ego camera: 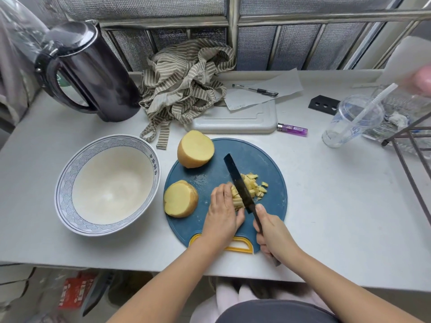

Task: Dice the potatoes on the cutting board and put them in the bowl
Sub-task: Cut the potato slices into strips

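Hands at the near side of the round dark-blue plastic cutting board (pixel 263 159), just past its yellow handle loop (pixel 242 247). Right hand (pixel 272 234) closed around the handle of the long black-bladed knife (pixel 238 183), fingers curled tight, one digit stretched forward toward the blade. Blade laid across the potato, tip pointing away and to the left. Left hand (pixel 221 213) just beside the blade, fingers bent over a bundle of pale yellow potato strips (pixel 238 199) and holding it down on the board. On the other side of the blade, a small heap of diced potato cubes (pixel 255 186). To the left, at the board's edge, one yellow potato half (pixel 180 198) with cut face upward; farther back a second, larger potato half (pixel 195 149), partly over the rim. Beside the board on the pale grey table (pixel 338 194), the wide white ceramic bowl with blue wave-pattern rim (pixel 70 173), apart from all the potato. Farther back, a white rectangular board (pixel 233 123), a purple plastic lighter (pixel 292 129), a crumpled striped beige cloth (pixel 184 85) and a black electric kettle (pixel 93 71).
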{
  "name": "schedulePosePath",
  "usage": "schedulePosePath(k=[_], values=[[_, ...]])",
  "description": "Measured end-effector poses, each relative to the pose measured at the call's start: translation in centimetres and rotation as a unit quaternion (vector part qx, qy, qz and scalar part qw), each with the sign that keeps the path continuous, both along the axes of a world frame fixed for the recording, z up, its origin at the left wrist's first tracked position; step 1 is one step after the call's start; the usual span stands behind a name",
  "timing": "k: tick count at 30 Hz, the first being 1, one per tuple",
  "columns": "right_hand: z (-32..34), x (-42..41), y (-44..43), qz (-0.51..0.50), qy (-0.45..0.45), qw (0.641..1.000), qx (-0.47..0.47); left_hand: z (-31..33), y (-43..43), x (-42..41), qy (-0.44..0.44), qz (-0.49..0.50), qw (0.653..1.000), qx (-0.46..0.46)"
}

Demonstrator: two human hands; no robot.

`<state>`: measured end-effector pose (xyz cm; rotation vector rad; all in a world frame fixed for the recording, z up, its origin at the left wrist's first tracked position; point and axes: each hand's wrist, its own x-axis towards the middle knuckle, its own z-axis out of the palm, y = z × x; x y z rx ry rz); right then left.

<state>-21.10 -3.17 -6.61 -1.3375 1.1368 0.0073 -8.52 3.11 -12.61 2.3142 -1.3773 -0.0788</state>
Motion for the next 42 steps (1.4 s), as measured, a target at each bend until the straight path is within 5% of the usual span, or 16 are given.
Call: schedulePosePath(k=[4, 42], values=[[1.2, -1.1, -0.3, -0.001, -0.019, 0.998, 0.056, 0.3, 0.5, 0.1, 0.039, -0.003, 0.999, -0.017], [0.7, -0.9, 2.5, 0.086, 0.017, 0.982, -0.169, 0.5, 1.7, 0.4, 0.139, -0.002, 0.985, -0.101]])
